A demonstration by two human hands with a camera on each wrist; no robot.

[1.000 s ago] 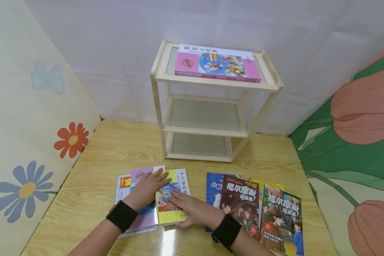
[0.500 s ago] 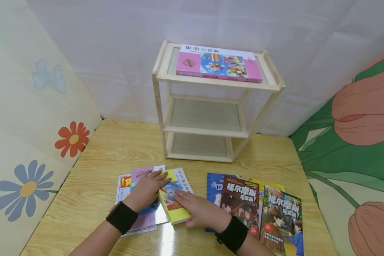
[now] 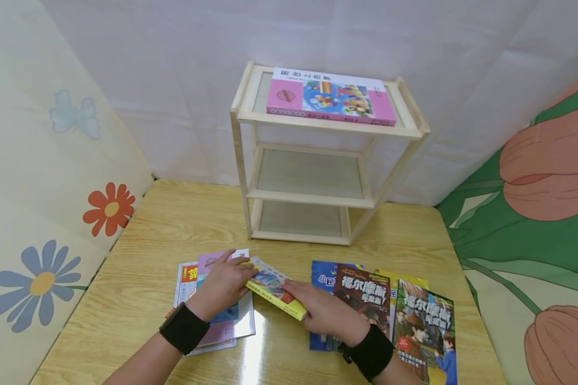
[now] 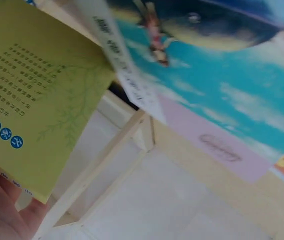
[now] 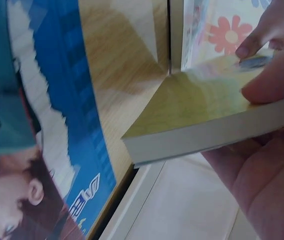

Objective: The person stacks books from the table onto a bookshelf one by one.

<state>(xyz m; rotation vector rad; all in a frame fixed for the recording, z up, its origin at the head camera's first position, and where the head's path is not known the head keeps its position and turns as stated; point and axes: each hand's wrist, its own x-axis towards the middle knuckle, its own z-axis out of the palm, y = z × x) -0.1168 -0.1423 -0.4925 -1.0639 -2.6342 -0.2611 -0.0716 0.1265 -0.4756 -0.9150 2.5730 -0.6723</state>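
Backdrop: on the head view I see white cloth (image 3: 173,80) beyond both hands and a wood-patterned tabletop (image 3: 197,214) under them.
Yellow book (image 3: 272,287): between the hands, tilted, spine towards the person; its height above the table I can't tell.
Left hand (image 3: 228,283): fingers curled over the end nearer the rack (image 3: 313,199), with the purple book (image 3: 226,331) below.
Right hand (image 3: 332,315): grips the opposite end, its wrist over the brown-covered book (image 3: 361,289).
Lane: a strip of bare tabletop separates the hands from the rack ahead; I judge its shelf edges could catch a corner.
Left wrist view: back cover towards me; the left hand's digits close round it only as far as its thickness allows.
Right wrist view: one digit over the cover, others beneath. I'd match pressure at both ends and turn them together, against twisting. Beside this hand lies the blue book (image 5: 89,130), apart; a low swing might scrape it.
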